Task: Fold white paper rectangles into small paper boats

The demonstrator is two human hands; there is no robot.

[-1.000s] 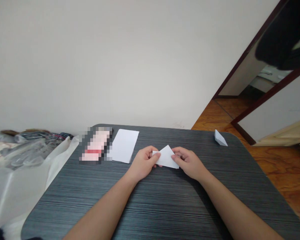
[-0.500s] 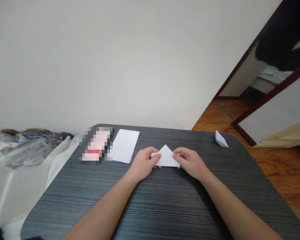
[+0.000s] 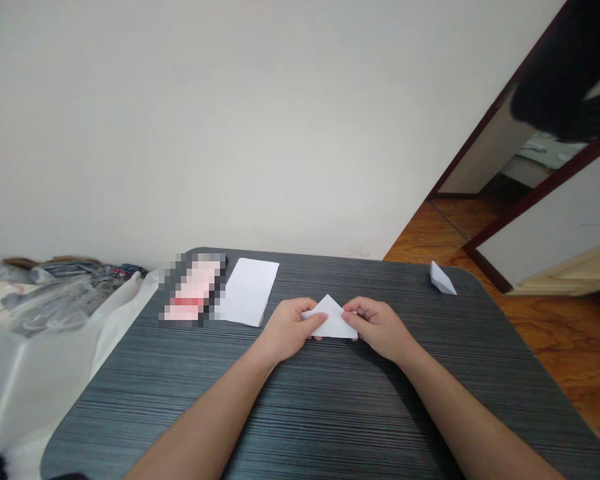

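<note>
A small sheet of folded white paper [image 3: 333, 323], with a pointed top and a straight lower edge, is held between my two hands above the dark table [image 3: 310, 413]. My left hand [image 3: 293, 327] grips its left end, thumb lying across the front and fingers behind. At the right end my right hand [image 3: 377, 325] pinches it, with the thumb near the sloping edge. Both hands are closed on the paper. The fingers behind it are mostly hidden.
A stack of white paper [image 3: 251, 291] lies beyond my left hand, beside a pixelated pink and dark object [image 3: 195, 290]. Near the far right corner rests a folded white paper piece [image 3: 443, 279]. Plastic-covered goods [image 3: 65, 300] lie left of the table. A wall rises behind.
The folded paper has come slightly nearer to me and a little left. My left thumb reaches further across its front. Both hands keep hold of it.
</note>
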